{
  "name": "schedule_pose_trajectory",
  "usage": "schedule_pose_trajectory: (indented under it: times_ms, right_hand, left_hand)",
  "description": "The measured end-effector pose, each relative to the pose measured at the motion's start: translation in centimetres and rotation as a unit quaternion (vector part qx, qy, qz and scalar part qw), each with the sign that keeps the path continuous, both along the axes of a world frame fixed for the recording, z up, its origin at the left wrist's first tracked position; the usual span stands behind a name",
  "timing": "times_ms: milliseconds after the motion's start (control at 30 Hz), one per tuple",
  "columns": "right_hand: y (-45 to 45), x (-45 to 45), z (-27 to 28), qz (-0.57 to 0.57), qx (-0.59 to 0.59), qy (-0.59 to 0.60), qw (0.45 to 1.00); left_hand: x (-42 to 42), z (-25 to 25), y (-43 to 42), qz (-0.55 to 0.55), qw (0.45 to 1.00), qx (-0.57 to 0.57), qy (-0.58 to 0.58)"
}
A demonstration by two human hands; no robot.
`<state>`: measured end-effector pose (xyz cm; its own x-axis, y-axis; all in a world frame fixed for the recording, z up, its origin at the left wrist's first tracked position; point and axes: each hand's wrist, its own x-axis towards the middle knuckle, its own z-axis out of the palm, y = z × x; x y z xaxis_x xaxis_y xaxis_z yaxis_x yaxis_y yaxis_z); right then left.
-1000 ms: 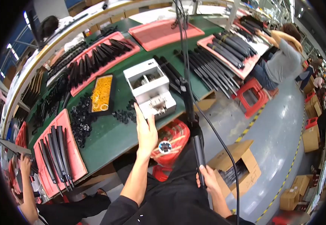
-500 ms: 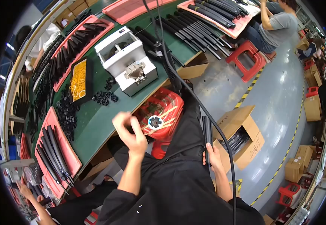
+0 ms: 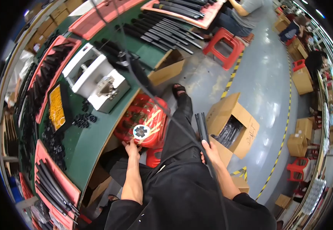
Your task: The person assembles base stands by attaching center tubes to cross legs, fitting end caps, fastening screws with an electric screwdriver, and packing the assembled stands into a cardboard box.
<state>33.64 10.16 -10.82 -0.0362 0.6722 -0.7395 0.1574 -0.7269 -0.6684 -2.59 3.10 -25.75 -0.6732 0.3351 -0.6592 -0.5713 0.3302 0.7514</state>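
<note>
My right hand (image 3: 211, 152) is closed around the lower part of some black tubes (image 3: 202, 126), which point up and away beside my right leg. My left hand (image 3: 133, 148) is low at the near edge of a red plastic basket (image 3: 158, 132), fingers apart; whether they touch the rim I cannot tell. Just above those fingers is a white ring-shaped piece with a dark notched centre (image 3: 141, 132), lying on the basket. Pale strips (image 3: 153, 118) stretch across the basket beside it. Under the basket shows a red stool (image 3: 153, 158).
A white machine (image 3: 105, 90) stands on the green table (image 3: 84, 143), near a tray of yellow rings (image 3: 57, 107) and black parts. Pink trays (image 3: 45, 147) hold black tubes. To my right is an open carton (image 3: 247, 130). A blurred black cable crosses in front of me. Someone sits beyond.
My left hand has come down from above the basket to its near edge. My right hand still holds the black tubes. The whole view has shifted, with the table things now further left.
</note>
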Motion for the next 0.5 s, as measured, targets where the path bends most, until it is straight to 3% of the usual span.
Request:
schedule_pose_trajectory:
  times_ms: [300,467,500]
  right_hand:
    - [1.9,3.4,-7.8,0.002,-0.048,-0.076,0.996]
    - [1.2,3.3,-8.9,0.104,-0.022,-0.168,0.980]
    - [0.5,4.3,-11.7,0.123,-0.033,-0.159,0.979]
  left_hand:
    - [1.1,-5.3,4.0,-0.015,0.997,0.049,-0.065]
    - [4.8,-1.4,4.5,0.029,0.999,0.046,-0.005]
    - [4.9,-1.3,3.6,0.006,0.999,0.046,0.024]
